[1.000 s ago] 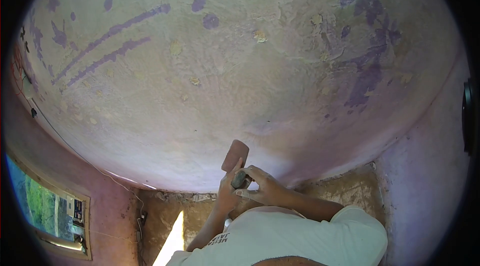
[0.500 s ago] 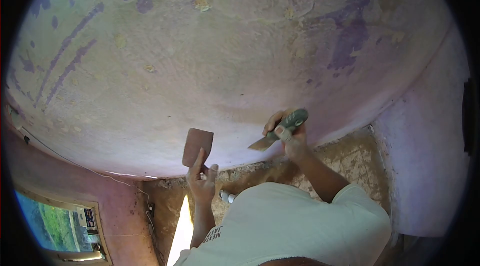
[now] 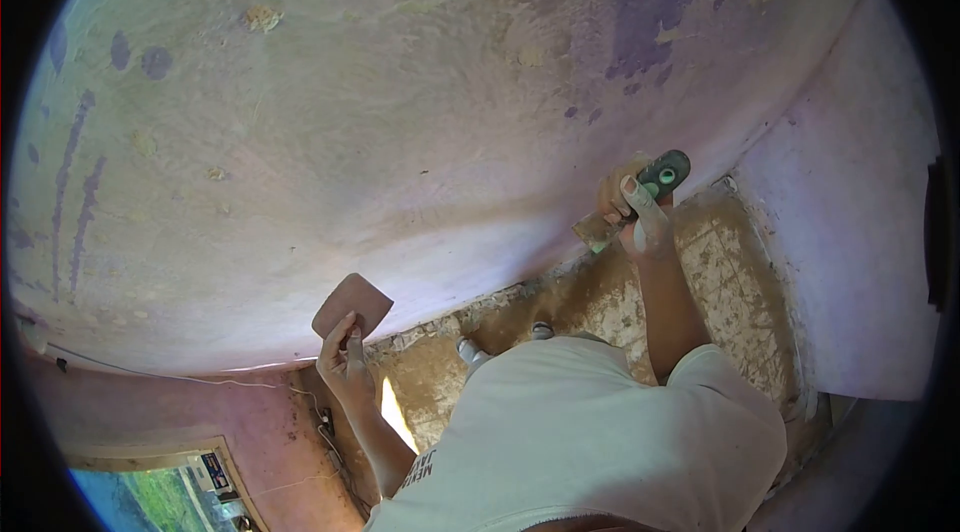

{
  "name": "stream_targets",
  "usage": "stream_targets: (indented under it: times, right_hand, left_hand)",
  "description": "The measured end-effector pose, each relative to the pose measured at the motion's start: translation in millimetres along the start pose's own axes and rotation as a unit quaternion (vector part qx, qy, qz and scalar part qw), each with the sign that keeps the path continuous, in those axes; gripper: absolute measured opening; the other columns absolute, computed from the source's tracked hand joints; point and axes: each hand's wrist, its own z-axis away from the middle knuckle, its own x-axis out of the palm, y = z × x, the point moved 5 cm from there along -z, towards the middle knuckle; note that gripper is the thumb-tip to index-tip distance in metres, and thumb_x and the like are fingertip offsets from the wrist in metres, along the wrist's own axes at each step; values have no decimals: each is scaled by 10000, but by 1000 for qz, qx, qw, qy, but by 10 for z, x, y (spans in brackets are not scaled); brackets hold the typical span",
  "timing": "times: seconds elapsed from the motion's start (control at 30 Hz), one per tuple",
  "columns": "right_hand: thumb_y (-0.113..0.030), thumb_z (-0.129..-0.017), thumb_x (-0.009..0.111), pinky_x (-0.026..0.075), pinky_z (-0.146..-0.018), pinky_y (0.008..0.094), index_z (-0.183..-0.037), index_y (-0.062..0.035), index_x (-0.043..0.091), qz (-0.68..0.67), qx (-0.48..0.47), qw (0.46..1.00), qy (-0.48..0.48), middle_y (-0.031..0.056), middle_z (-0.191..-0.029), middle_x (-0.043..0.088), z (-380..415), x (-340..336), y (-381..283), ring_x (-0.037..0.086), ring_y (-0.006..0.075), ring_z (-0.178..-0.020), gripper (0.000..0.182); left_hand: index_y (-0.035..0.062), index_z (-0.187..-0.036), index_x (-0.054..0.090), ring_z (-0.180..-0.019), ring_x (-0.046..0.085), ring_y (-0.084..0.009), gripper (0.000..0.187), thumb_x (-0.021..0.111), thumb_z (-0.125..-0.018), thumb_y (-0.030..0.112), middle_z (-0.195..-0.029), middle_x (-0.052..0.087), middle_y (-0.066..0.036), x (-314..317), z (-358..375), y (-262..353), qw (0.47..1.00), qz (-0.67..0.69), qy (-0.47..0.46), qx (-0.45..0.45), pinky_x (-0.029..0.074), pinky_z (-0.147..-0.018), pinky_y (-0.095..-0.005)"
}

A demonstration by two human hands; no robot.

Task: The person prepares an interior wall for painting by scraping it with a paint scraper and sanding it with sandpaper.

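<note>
My left hand (image 3: 345,364) pinches a reddish-brown, flat, nearly square sheet of sandpaper (image 3: 352,306) between thumb and fingers, near the lower part of the wall. Wrapped in my right hand (image 3: 648,222) is a putty knife (image 3: 670,172) with a dark green handle and a hole at its end. Its short blade points down and left, with a pale smear near the tip. Whitish dust coats the right thumb. In front of both hands spreads a mottled wall (image 3: 330,132) with purple painted patches and chipped spots; neither tool clearly touches it.
Below lies a dirty, stained floor (image 3: 720,282) running along the wall's base. A lilac side wall (image 3: 850,232) meets it at the right. A window (image 3: 150,487) is at lower left, with a cable (image 3: 170,375) along the wall above it.
My right hand with the putty knife has moved up and right in view. The left hand has shifted left, its sheet now tilted. The whole view has swung, bringing both feet into sight.
</note>
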Motion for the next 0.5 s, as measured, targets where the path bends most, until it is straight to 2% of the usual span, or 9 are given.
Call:
stream_targets:
  times: [0.1,0.13,0.17,0.2,0.23,0.33,0.37,0.47,0.5]
  right_hand:
    - [-222,-921,606,333,-470,248,-1016,-98,449,-47,5,999,-2,9,-661,434,38,21,-24,382,107,-502,222]
    - [-230,-922,607,347,-477,244,-1040,-102,443,20,43,999,2,11,-675,442,93,24,-7,394,104,-505,239]
    - [-238,-923,607,361,-483,241,-1063,-106,437,87,81,993,6,13,-689,450,160,26,6,406,101,-507,257]
    - [-246,-924,607,375,-489,237,-1086,-111,431,153,119,981,12,15,-704,458,224,20,15,417,97,-510,275]
    - [-250,-905,638,432,-558,269,-1073,-95,489,228,168,959,8,22,-743,479,292,3,25,494,115,-606,273]
    - [-235,-866,680,448,-631,298,-1010,-65,580,494,159,850,-89,27,-759,513,401,66,-3,534,135,-716,245]
    - [-199,-814,719,450,-689,318,-946,-43,642,589,99,794,-117,35,-805,563,459,60,-22,541,142,-780,218]
    - [-225,-787,752,483,-710,327,-1019,-56,633,588,216,769,-124,80,-850,602,538,33,-277,605,194,-775,311]
    - [-167,-745,780,498,-696,328,-986,-47,637,531,198,822,-55,65,-899,611,554,21,-453,615,191,-774,305]
  left_hand:
    - [13,-1311,494,-984,616,-187,469,602,-859,-45,-1065,672,-134,35,-82,135,994,37,78,70,450,-934,-290]
    - [22,-1406,425,-990,613,-193,575,600,-862,-42,-1072,667,-139,40,-97,178,989,51,103,94,443,-947,-289]
    - [53,-1498,236,-1041,573,-178,746,608,-856,-21,-1135,622,-140,60,-122,266,990,95,72,75,407,-973,-286]
    - [59,-1503,216,-1081,557,-193,764,616,-856,-8,-1168,603,-158,52,-162,314,988,101,76,89,379,-995,-299]
    - [64,-1508,196,-1121,541,-208,783,624,-856,5,-1201,584,-176,35,-212,347,986,108,80,103,350,-1018,-311]
    - [58,-1511,154,-1180,518,-225,823,646,-851,51,-1261,541,-198,-65,-460,323,972,81,131,175,325,-1060,-345]
    - [51,-1507,155,-1184,517,-223,821,649,-851,58,-1269,532,-194,-73,-572,341,958,69,148,236,330,-1064,-350]
    - [6,-1430,278,-1203,504,-226,714,674,-838,51,-1332,461,-179,178,-649,661,941,141,127,279,382,-1051,-362]
    - [3,-1400,315,-1203,503,-228,674,679,-835,43,-1327,463,-177,253,-654,716,936,155,131,286,397,-1038,-361]
